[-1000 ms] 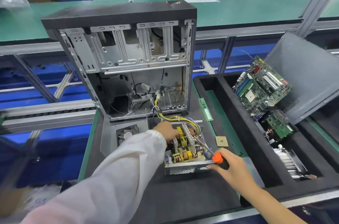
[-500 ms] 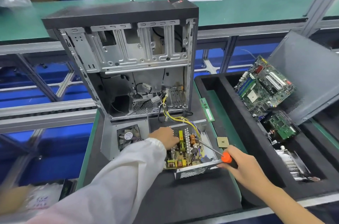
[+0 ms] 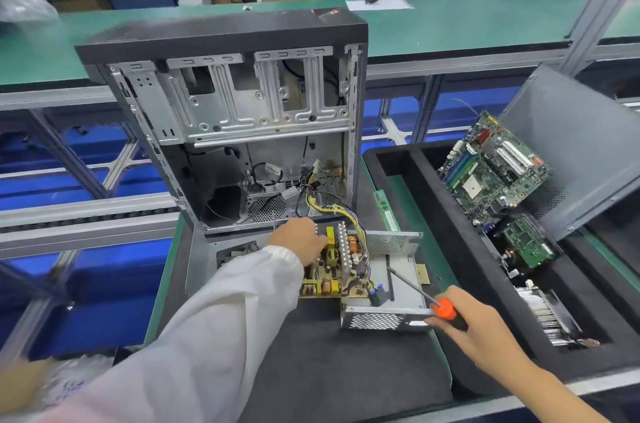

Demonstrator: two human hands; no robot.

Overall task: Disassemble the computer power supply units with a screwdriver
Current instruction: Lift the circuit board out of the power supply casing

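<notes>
The power supply's tan circuit board [image 3: 337,267], with its heatsinks and yellow parts, lies on the black mat, half out of the metal housing [image 3: 398,270]. My left hand [image 3: 300,240] grips the board at its far left edge. Yellow and black wires [image 3: 332,206] run from the board into the open computer case [image 3: 242,132]. My right hand [image 3: 474,329] holds an orange-handled screwdriver [image 3: 445,310] and touches the housing's front right corner. The screwdriver's shaft points up-left over the bare floor of the housing.
A green memory stick [image 3: 386,209] lies right of the case. A black foam tray [image 3: 408,166] at the right holds a motherboard [image 3: 491,173], a smaller green board [image 3: 526,246], a heatsink [image 3: 550,315] and a grey case panel [image 3: 581,145]. A green bench runs behind.
My left hand has pulled the circuit board leftward out of the housing, baring the housing's floor. The right hand and screwdriver shifted right with the housing.
</notes>
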